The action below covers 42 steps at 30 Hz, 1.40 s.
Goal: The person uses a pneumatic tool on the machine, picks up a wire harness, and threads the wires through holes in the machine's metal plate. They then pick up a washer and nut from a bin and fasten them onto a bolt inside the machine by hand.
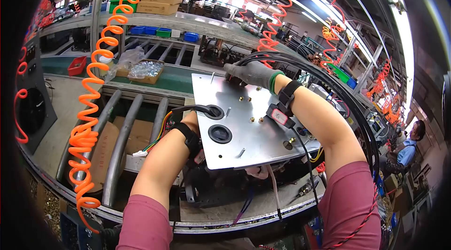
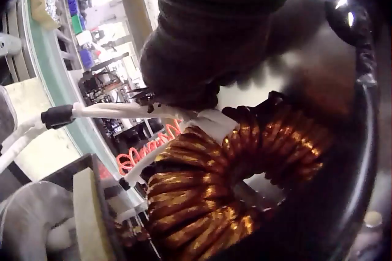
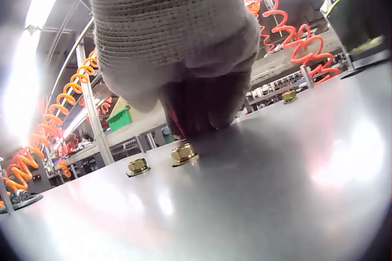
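Observation:
A flat metal plate point(image 1: 253, 132) with brass nuts point(image 3: 184, 153), studs and black grommets point(image 1: 220, 134) lies tilted over an assembly. My gloved right hand point(image 1: 253, 73) grips its far edge, fingers bent down over it. The plate hides my left hand in the head view. In the left wrist view my left hand point(image 2: 205, 47), in a dark glove with a green cuff, is beneath the plate, above a copper-wound ring coil point(image 2: 196, 193). A white-sleeved wire point(image 2: 116, 110) runs by its fingertips; I cannot tell whether they pinch it.
A thick black cable point(image 1: 329, 74) arches over the right forearm. Coloured wires with a white connector point(image 1: 140, 154) hang left of the plate. Steel rollers point(image 1: 117, 151) lie left. Behind stand a box of bagged hardware point(image 1: 145, 70) and a red bin point(image 1: 77, 66). An orange coiled hose point(image 1: 89, 109) hangs at left.

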Available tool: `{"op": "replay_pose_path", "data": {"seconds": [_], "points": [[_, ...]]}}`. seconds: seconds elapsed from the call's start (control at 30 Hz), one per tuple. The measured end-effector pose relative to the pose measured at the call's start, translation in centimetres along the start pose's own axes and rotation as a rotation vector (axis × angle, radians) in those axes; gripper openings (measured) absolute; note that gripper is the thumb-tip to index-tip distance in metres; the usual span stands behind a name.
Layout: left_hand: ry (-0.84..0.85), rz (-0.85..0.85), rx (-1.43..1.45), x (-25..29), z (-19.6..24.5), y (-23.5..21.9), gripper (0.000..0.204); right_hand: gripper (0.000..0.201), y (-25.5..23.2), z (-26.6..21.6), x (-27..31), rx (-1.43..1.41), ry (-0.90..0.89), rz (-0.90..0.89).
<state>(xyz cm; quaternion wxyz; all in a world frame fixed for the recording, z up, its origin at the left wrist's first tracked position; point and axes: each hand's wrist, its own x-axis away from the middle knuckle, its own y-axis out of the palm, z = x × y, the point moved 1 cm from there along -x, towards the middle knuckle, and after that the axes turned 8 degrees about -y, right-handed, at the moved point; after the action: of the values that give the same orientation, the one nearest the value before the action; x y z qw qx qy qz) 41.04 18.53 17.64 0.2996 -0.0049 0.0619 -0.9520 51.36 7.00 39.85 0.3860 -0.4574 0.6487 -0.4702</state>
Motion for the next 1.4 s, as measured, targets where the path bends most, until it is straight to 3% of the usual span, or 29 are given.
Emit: {"op": "replay_pose_path", "data": {"seconds": [0.07,0.13,0.17,0.2,0.27,0.4,0.47,0.53,0.6,0.63,0.67,0.73,0.77,0.8,0.87,0.9,0.93,0.97,1.03,1.1,1.13,1.17,1.2,1.27,1.3,1.33,1.4], "points": [[0.001,0.026,-0.12,0.0,0.3,0.0,0.031,0.056,0.4,0.9,-0.4,-0.119,-0.051,-0.004],[0.001,0.058,-0.243,0.4,-0.1,-0.3,0.031,0.051,0.0,-0.1,0.0,-0.115,0.079,-0.014],[0.001,0.076,-0.306,0.6,0.0,-0.3,0.031,0.044,0.0,0.5,-0.2,-0.2,-0.07,0.077],[0.002,0.095,-0.368,0.3,0.3,-0.6,0.031,0.042,-0.5,0.5,-0.7,-0.241,-0.087,0.217],[0.005,0.127,-0.49,0.8,-0.1,-1.1,0.031,0.044,-2.6,-1.3,0.3,-0.6,0.133,0.359],[0.027,0.175,-0.745,1.7,-1.0,-2.1,0.032,0.046,-2.9,-0.3,0.5,-0.575,0.175,0.308],[0.026,0.195,-0.866,0.7,0.7,-1.6,0.032,0.049,-0.2,0.7,0.0,-0.487,0.06,0.076],[0.022,0.233,-1.002,2.3,1.2,-1.9,0.032,0.051,0.2,-0.1,-0.2,-0.433,0.029,0.027],[-0.058,0.159,-1.071,5.1,2.1,-2.0,0.033,0.037,-1.6,-1.0,-0.2,-0.535,-0.168,0.417],[0.101,0.201,-0.701,-0.6,-7.6,-3.7,0.029,0.037,-3.2,-2.2,1.0,-0.548,-0.139,0.44],[0.022,0.238,-0.921,2.1,-5.6,-3.5,0.029,0.037,-4.7,-2.7,2.1,-0.563,-0.102,0.463],[-0.038,0.25,-0.907,3.0,-6.4,-3.5,0.031,0.041,-6.6,-0.5,1.6,-0.647,-0.335,0.595],[-0.166,0.144,-0.88,4.3,-5.9,-4.3,0.032,0.041,-7.0,0.2,2.1,-0.666,-0.311,0.584],[-0.339,0.125,-1.076,10.0,1.6,-2.9,0.031,0.043,-7.8,0.4,2.8,-0.719,-0.308,0.559],[-0.113,0.12,-1.204,11.7,0.6,-3.7,0.03,0.053,-10.0,0.2,4.7,-0.826,-0.302,0.514],[-0.093,0.198,-1.097,11.7,-0.7,-4.3,0.03,0.06,-11.1,-0.2,5.6,-0.878,-0.302,0.494],[-0.19,0.26,-1.004,14.9,2.1,-3.3,0.032,0.068,-11.9,-0.9,6.5,-0.928,-0.308,0.477],[-0.192,0.264,-1.029,16.6,2.2,-3.2,0.032,0.057,-10.3,-3.7,9.4,-0.795,-0.212,0.501],[-0.189,0.264,-1.065,19.2,1.1,-2.9,0.032,0.055,-7.4,-5.1,12.3,-0.866,-0.126,0.453],[0.035,0.173,-1.044,21.6,-0.9,-3.1,0.032,0.053,-5.4,-5.7,14.5,-0.978,0.02,0.354],[0.041,0.177,-1.052,23.1,0.6,-2.3,0.032,0.053,-4.8,-5.9,15.0,-1.031,0.086,0.302],[-0.083,0.174,-0.784,24.9,2.3,-1.6,0.032,0.053,-4.4,-5.9,15.2,-1.085,0.15,0.243],[-0.207,0.174,-0.514,26.3,3.3,-1.0,0.032,0.053,-3.9,-6.1,15.1,-1.096,0.14,0.238],[-0.193,-0.012,-0.385,27.1,2.0,-0.5,0.032,0.052,-2.7,-6.3,14.5,-1.243,0.053,-0.022],[-0.375,-0.073,-0.388,28.0,2.7,0.5,0.032,0.05,-1.8,-5.2,13.7,-1.379,-0.085,-0.189],[-0.463,-0.116,-0.314,28.7,2.5,1.1,0.032,0.048,-1.1,-5.7,14.3,-1.474,-0.181,-0.211],[-0.421,-0.073,0.035,29.6,1.2,1.7,0.033,0.045,-1.3,-6.8,16.3,-1.41,-0.293,-0.281]]}}
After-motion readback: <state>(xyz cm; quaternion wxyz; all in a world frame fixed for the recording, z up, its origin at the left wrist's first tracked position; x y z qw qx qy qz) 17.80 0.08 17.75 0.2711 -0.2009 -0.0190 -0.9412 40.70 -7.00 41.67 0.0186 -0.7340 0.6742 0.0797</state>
